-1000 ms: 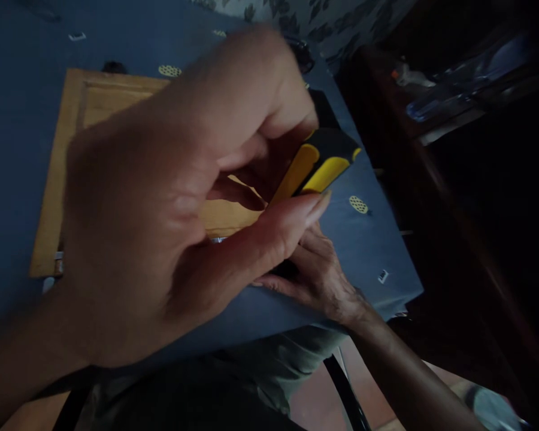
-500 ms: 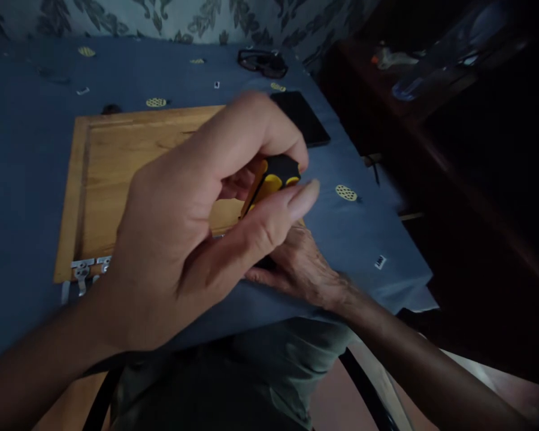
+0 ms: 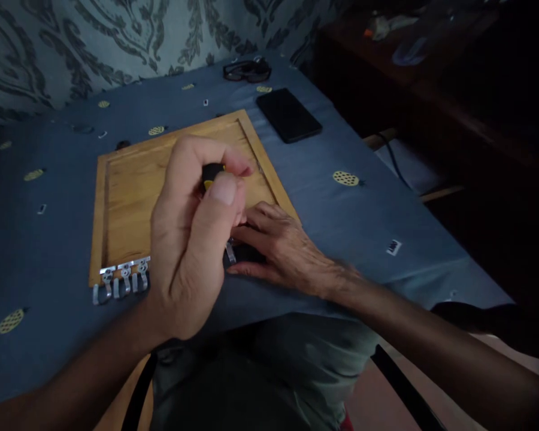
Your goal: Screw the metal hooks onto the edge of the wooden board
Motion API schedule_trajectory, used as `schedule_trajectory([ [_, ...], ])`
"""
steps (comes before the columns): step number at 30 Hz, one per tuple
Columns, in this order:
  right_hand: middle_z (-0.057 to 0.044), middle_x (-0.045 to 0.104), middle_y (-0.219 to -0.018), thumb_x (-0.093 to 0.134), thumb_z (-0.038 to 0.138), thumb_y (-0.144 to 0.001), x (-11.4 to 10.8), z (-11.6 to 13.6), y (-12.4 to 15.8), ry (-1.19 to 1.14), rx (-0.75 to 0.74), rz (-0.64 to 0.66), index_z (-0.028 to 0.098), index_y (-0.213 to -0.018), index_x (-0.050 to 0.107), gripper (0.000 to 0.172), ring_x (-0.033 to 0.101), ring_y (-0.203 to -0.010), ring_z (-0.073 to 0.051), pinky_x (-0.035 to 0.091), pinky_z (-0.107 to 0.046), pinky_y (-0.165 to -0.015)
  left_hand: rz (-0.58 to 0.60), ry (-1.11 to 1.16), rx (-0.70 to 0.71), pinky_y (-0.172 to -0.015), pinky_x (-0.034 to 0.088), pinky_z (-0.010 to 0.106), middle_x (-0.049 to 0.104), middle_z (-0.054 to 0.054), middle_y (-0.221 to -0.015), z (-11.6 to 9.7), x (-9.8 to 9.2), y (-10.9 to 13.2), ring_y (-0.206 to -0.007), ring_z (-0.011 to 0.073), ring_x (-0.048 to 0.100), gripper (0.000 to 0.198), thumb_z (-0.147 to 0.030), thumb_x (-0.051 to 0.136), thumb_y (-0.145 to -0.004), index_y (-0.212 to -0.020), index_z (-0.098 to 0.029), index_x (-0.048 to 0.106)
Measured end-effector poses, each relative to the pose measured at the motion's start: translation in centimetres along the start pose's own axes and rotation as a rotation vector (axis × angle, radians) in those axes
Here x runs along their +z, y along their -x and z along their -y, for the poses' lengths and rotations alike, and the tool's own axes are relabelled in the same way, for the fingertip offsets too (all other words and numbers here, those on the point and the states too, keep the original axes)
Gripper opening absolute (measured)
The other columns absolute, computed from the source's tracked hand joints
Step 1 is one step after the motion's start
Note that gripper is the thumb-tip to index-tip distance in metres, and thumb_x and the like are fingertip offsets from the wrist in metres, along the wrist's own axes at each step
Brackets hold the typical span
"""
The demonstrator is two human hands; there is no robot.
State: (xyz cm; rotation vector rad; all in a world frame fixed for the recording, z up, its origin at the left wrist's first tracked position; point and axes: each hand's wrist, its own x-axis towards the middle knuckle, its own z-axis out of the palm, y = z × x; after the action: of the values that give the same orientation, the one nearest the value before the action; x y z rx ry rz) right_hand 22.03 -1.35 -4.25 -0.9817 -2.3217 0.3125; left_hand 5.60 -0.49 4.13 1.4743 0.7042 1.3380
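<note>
A wooden framed board (image 3: pixel 130 209) lies on the cloth-covered table, with a metal hook rail (image 3: pixel 124 266) along its near edge. My left hand (image 3: pixel 193 233) is raised over the board, its fingers wrapped round the black and yellow handle of a screwdriver (image 3: pixel 212 172). Its shaft and tip are hidden by the fingers. Beside it, my right hand (image 3: pixel 281 248) grips the right end of the rail at the board's near edge, fingers on top and thumb toward me. One hook (image 3: pixel 230 251) shows between my hands; the middle of the rail is hidden behind my left hand.
A black phone (image 3: pixel 289 115) lies to the right of the board. Dark glasses (image 3: pixel 247 70) rest near the patterned wall. The blue tablecloth (image 3: pixel 363 227) drops off at the right edge, beside dark furniture (image 3: pixel 386 72).
My left hand has turned and closed more tightly round the screwdriver, hiding more of the handle. My view has shifted, uncovering more of the board and hooks. The right hand stays at the near edge.
</note>
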Motion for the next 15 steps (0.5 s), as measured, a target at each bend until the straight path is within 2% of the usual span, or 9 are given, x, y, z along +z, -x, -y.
schedule_trajectory([
  [3,-0.014,0.068,-0.114,0.053,0.063,-0.104,0.1,0.0,0.0,0.003,-0.016,-0.009,0.014,-0.125,0.071,0.057,0.053,-0.100,-0.027,0.045,-0.043,-0.090,-0.088,-0.020,0.050,-0.056,0.033,0.033,0.044,-0.001,-0.068,0.3,1.3,-0.4,-0.059,0.0144,0.037,0.029,-0.033,0.063,-0.105,-0.077,-0.024,0.062],
  [6,-0.015,0.067,-0.112,0.050,0.063,-0.105,0.1,0.0,-0.1,-0.005,-0.014,0.004,0.013,-0.122,0.072,0.057,0.052,-0.099,-0.027,0.044,-0.043,-0.090,-0.098,-0.045,0.053,-0.048,0.029,0.032,0.035,-0.003,-0.054,0.2,2.2,-1.2,-0.049,0.0112,0.032,0.052,-0.040,0.065,-0.104,-0.059,-0.023,0.046],
  [8,-0.015,0.067,-0.112,0.051,0.063,-0.105,0.1,0.0,-0.1,-0.014,-0.009,0.009,0.013,-0.119,0.072,0.056,0.052,-0.100,-0.027,0.044,-0.043,-0.090,-0.088,-0.001,0.007,-0.042,0.024,0.030,0.029,-0.004,-0.046,0.0,2.5,-1.8,-0.042,0.0085,0.028,0.063,-0.041,0.068,-0.102,-0.052,-0.021,0.035],
  [10,-0.015,0.067,-0.112,0.054,0.062,-0.103,0.1,-0.1,-0.2,-0.010,-0.011,0.008,0.013,-0.117,0.073,0.055,0.052,-0.102,-0.028,0.044,-0.043,-0.091,-0.003,0.095,-0.079,-0.037,0.016,0.027,0.021,-0.005,-0.042,-0.3,2.3,-2.3,-0.036,0.0060,0.021,0.069,-0.037,0.072,-0.098,-0.050,-0.019,0.026],
  [12,-0.015,0.066,-0.111,0.058,0.062,-0.101,0.2,-0.1,-0.2,0.006,-0.019,-0.001,0.013,-0.117,0.073,0.053,0.053,-0.103,-0.028,0.044,-0.043,-0.092,0.171,0.186,-0.121,-0.034,0.009,0.026,0.013,-0.006,-0.041,-0.5,1.6,-2.7,-0.032,0.0044,0.013,0.070,-0.033,0.074,-0.094,-0.050,-0.018,0.021],
  [13,-0.014,0.066,-0.110,0.060,0.062,-0.100,0.2,-0.1,-0.2,0.013,-0.021,-0.005,0.013,-0.117,0.074,0.053,0.053,-0.103,-0.028,0.044,-0.043,-0.092,0.249,0.205,-0.123,-0.034,0.008,0.026,0.010,-0.006,-0.043,-0.5,1.2,-2.9,-0.032,0.0042,0.010,0.071,-0.033,0.074,-0.093,-0.051,-0.018,0.020],
  [15,-0.013,0.066,-0.109,0.061,0.062,-0.100,0.3,-0.2,-0.2,0.017,-0.021,-0.017,0.013,-0.118,0.074,0.054,0.053,-0.102,-0.028,0.044,-0.043,-0.092,0.325,0.201,-0.134,-0.034,0.008,0.027,0.006,-0.007,-0.045,-0.6,0.3,-3.0,-0.034,0.0046,0.007,0.069,-0.037,0.072,-0.095,-0.051,-0.018,0.023],
])
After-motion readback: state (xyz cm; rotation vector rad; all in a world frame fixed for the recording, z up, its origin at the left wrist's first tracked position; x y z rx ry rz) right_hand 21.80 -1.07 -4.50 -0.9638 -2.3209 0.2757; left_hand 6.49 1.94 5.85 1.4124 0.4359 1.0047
